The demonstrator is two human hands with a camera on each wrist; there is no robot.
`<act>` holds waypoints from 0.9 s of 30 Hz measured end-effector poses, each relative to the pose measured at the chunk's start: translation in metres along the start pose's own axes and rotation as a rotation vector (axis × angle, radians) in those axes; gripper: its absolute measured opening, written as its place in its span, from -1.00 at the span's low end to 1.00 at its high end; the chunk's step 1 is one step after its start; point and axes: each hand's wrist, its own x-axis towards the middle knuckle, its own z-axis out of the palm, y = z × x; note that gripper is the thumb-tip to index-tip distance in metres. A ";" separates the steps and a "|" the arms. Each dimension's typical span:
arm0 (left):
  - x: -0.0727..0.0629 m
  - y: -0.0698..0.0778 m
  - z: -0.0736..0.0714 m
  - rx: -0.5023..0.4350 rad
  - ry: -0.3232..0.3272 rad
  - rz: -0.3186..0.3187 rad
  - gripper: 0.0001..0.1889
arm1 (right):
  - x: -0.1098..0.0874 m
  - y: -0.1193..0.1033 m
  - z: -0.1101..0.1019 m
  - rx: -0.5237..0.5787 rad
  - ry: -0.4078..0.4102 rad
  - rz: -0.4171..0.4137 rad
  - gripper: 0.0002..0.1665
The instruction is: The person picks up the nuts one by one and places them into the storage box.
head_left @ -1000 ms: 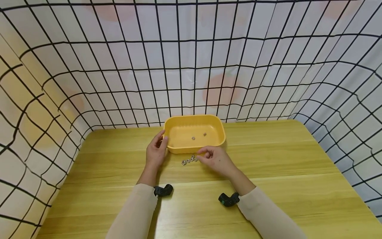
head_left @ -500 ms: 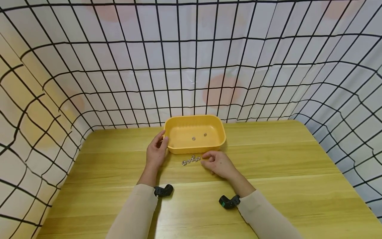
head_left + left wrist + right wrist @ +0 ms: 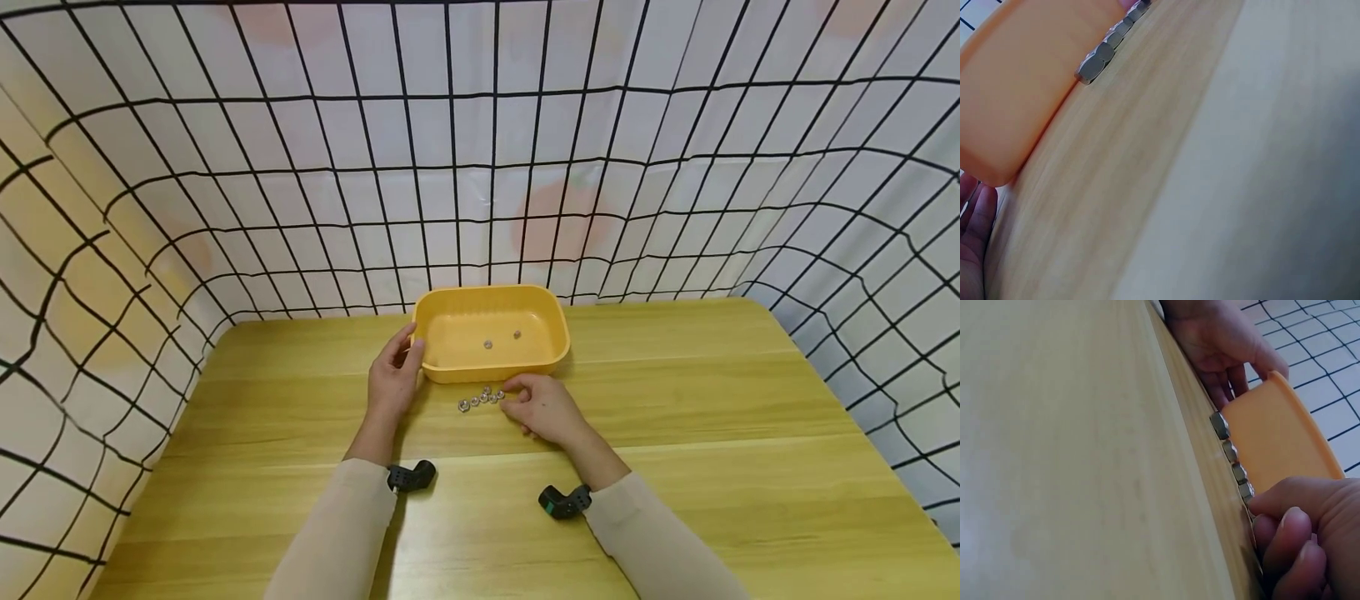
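My left hand (image 3: 392, 383) holds the left end of a yellow plastic tray (image 3: 487, 374), thumb at the rim and fingers against the outer side wall. Two small metal nuts (image 3: 488, 344) lie apart on the tray floor. On the table just in front of the tray, several hex nuts (image 3: 476, 402) form a short row, the largest nut (image 3: 464, 406) at its left end. At the row's right end my right hand (image 3: 547, 407) pinches a nut (image 3: 501, 394) between thumb and index fingertip, other fingers curled under. The right wrist view shows that index fingertip covering the row's end.
The wood-grain table (image 3: 712, 433) stretches to both sides and toward the person. Black wire mesh (image 3: 491, 167) before a pale curtain closes off the back and sides, just behind the tray. A small black camera (image 3: 411, 476) sits on each wrist.
My right hand drew back slightly from the nuts to the right, then came back to the row's right-end nut. The left hand stays at the tray. The view has tilted slightly.
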 end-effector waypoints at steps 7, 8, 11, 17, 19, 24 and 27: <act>0.000 0.000 0.000 0.003 0.000 -0.009 -0.56 | 0.001 -0.001 0.004 -0.034 0.036 -0.017 -0.80; 0.000 0.000 0.000 0.003 0.001 -0.010 -0.56 | 0.001 -0.001 0.004 -0.037 0.040 -0.016 -0.81; -0.001 0.000 0.001 0.001 0.001 -0.012 -0.57 | 0.000 -0.001 0.005 -0.044 0.050 -0.007 -0.84; -0.001 -0.001 0.000 0.000 -0.007 -0.009 -0.56 | 0.000 -0.001 0.007 -0.078 0.075 -0.008 -0.86; -0.001 0.000 0.000 0.000 -0.008 -0.005 -0.56 | 0.000 0.000 0.007 -0.088 0.083 -0.010 -0.85; -0.001 -0.001 0.000 -0.001 -0.006 0.000 -0.56 | 0.000 0.001 0.008 -0.094 0.087 -0.009 -0.85; 0.000 -0.001 0.000 -0.002 -0.007 0.003 -0.55 | -0.002 0.000 0.007 -0.090 0.083 -0.007 -0.85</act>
